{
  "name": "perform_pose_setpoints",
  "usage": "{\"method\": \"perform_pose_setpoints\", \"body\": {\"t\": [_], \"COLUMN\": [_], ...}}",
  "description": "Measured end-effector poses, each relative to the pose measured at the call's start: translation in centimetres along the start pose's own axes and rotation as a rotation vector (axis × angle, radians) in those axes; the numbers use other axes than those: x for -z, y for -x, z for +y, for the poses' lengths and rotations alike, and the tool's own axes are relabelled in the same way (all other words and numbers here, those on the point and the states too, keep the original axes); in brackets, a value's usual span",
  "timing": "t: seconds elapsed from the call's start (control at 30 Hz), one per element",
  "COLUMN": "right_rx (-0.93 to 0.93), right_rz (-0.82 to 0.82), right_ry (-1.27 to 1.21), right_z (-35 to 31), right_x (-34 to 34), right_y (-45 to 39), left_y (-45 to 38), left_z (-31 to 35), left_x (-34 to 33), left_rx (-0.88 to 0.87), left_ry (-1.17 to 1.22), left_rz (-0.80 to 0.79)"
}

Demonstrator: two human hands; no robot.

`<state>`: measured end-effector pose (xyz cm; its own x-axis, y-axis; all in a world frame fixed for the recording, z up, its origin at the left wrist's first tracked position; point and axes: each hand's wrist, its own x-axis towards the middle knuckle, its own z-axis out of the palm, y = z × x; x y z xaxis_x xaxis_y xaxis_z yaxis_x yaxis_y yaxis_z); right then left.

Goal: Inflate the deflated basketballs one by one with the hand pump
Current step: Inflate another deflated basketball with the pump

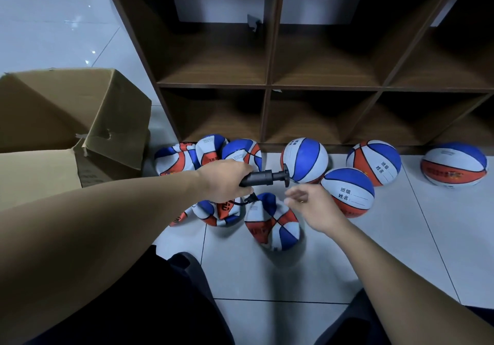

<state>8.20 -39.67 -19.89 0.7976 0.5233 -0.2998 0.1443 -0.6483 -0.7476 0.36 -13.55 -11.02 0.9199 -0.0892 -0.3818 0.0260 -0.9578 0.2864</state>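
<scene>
The left hand (227, 181) is gripping the black pump (263, 178) by its barrel, holding it level above a flat ball (271, 223) lying on the floor (267, 272) tiles. The right hand (311, 205) is hovering just beside the pump handle, fingers loose, its grip holding nothing. Round balls (347, 192) are sitting near the shelf (270, 88).

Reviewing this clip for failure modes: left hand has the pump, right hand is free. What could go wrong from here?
1. The left hand grips only the hand pump barrel; the right hand is off the handle, so a stroke could likely tug the hose.
2. Nothing steadies the deflated basketball; it may tip or shift.
3. The inflated basketballs lie loose close by and could roll if bumped.
</scene>
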Motion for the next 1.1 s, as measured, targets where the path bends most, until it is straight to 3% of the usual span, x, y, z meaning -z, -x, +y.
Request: {"method": "perform_pose_setpoints", "body": {"t": [0.2,0.4,0.5,0.67,0.87,1.1], "right_rx": [-0.076,-0.102,-0.046,-0.089,-0.250,-0.329], "right_rz": [0.194,0.114,0.152,0.386,0.596,0.509], "right_ry": [-0.224,-0.381,-0.271,-0.116,-0.257,-0.382], "right_z": [-5.0,-7.4,-8.4,-7.4,-5.2,-6.4], "right_x": [1.9,0.6,-0.2,0.4,4.4,3.3], "right_y": [1.4,2.6,3.0,3.3,2.4,2.1], "left_y": [-1.2,-1.3,-1.2,-1.2,-1.0,-1.7], "left_z": [-0.2,-0.5,0.1,0.1,-1.4,0.4], "left_x": [-0.4,-0.9,-1.6,-1.9,-0.8,-0.9], "left_rx": [-0.030,-0.037,-0.057,-0.047,-0.039,-0.058], "left_ry": [-0.076,-0.087,-0.082,-0.021,-0.001,-0.052], "left_rz": [-0.042,-0.046,-0.008,0.009,0.003,0.051]}}
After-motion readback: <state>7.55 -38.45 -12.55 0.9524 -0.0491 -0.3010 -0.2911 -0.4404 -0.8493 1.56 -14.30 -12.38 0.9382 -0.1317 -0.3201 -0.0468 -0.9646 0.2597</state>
